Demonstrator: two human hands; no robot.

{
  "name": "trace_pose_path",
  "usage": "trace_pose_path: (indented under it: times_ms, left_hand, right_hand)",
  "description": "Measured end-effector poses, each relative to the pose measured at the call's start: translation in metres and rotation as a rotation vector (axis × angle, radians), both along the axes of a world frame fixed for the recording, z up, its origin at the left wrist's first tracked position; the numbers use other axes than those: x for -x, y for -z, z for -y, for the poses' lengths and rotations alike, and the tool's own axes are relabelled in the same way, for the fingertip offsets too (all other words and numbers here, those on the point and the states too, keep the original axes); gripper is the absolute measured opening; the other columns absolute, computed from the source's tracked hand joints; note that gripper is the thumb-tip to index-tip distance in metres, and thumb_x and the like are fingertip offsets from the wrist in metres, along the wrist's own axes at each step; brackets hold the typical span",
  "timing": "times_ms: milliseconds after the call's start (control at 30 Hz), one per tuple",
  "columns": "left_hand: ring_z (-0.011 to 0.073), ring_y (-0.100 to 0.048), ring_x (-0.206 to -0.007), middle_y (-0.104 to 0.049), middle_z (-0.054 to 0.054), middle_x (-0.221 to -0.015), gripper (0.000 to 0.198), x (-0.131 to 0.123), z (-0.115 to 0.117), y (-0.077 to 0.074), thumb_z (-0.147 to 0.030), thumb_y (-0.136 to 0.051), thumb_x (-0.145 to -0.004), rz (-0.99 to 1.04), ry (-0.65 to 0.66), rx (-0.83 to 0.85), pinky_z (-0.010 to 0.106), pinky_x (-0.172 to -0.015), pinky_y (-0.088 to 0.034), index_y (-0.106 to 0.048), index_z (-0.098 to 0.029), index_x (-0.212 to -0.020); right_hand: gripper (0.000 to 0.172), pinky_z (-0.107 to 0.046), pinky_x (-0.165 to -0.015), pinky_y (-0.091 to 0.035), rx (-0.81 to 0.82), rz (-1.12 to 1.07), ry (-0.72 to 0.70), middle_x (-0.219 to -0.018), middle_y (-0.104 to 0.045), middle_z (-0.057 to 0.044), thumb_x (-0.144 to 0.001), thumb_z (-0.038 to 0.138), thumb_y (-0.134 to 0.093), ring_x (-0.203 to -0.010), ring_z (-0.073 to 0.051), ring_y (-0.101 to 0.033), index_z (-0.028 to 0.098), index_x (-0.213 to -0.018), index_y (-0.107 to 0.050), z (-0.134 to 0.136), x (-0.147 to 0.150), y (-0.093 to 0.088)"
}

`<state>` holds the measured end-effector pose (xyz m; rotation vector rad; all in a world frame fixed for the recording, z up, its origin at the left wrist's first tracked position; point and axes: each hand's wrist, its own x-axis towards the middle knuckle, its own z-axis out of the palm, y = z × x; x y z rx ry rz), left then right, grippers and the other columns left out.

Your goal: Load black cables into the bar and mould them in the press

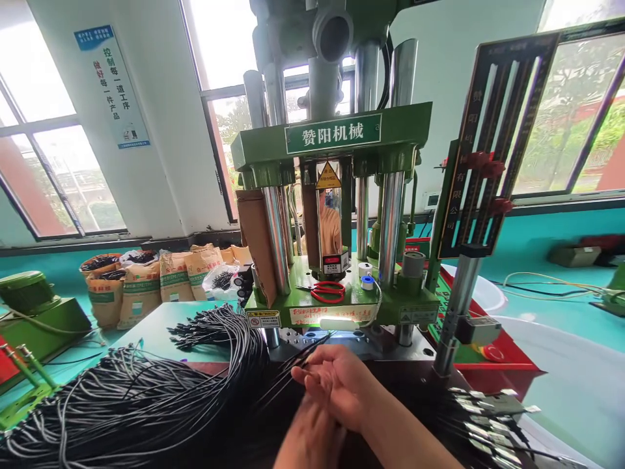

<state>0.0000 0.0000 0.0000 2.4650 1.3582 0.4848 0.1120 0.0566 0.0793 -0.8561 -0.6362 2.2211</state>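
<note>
View: head, forward and down; press [336, 140] upright in mid-frame, green, with bright pillars.
Left hand [315, 407]: low in front of press, overlapping the right at the fingers and wrist; fingers curled; cannot tell whether pinching anything.
Right hand [349, 381]: reached in from lower right, fingers bent leftward, tips close by the wires; cannot tell whether pinching or merely alongside.
Wires [279, 384]: few, thin and dark, slanting up to the right past the fingertips toward the foot of press; contact partly hidden by fingers.
Cables [131, 397]: large grey-black heap at left, spilling toward the near edge.
Bundle [205, 329]: gathered on the teal counter [166, 312], dark connector ends pointing left, lengths bending down over the right side.
Metal-ended leads [493, 423]: piled at lower right, well apart from the hands.
Pliers [322, 288]: red-handled, lying on the green ledge of press.
Tape [367, 283]: blue roll, right of pliers, on the same ledge.
Cardboard [256, 244]: tall piece, leaning beside the left front pillar.
Button [492, 352]: red, on the box right of press.
Sacks [141, 293]: brown, several open, lined up behind the counter.
</note>
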Motion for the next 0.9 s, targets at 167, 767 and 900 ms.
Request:
trace_pose_path:
  times_ms: [167, 767, 900]
  left_hand:
    - [0.0289, -0.028, -0.138, -0.036, 0.013, -0.148, 0.067, 0.044, -0.025, -0.011, -0.040, -0.057, -0.084, -0.120, -0.141, 0.127, 0.047, -0.114, -0.026, -0.033, -0.016, -0.142]
    - [0.0184, -0.055, -0.102, -0.062, 0.002, -0.103, 0.023, 0.077, 0.000, -0.045, -0.021, -0.053, -0.086, -0.163, 0.101, 0.115, 0.032, -0.097, -0.041, -0.062, -0.026, -0.107]
    - [0.0178, -0.056, -0.097, -0.063, 0.001, -0.098, 0.023, 0.076, -0.002, -0.049, -0.019, -0.051, -0.087, -0.197, 0.148, 0.120, 0.030, -0.091, -0.042, -0.064, -0.026, -0.105]
  right_hand:
    - [0.026, -0.028, -0.079, -0.050, -0.434, 0.296, 0.031, -0.090, -0.069, -0.006, -0.066, 0.016, -0.071, -0.088, -0.020, -0.063, 0.013, -0.091, -0.068, 0.008, -0.040, 0.028]
    - [0.038, -0.037, -0.101, -0.038, -1.314, 1.362, -0.121, -0.120, -0.059, -0.005, -0.084, 0.024, -0.058, -0.112, -0.023, -0.050, 0.030, -0.122, -0.061, 0.043, -0.129, 0.062]
    - [0.038, -0.038, -0.090, -0.043, -1.420, 1.274, -0.169, -0.108, -0.060, -0.005, -0.082, 0.012, -0.058, -0.101, -0.023, -0.051, 0.027, -0.117, -0.063, 0.053, -0.079, 0.064]
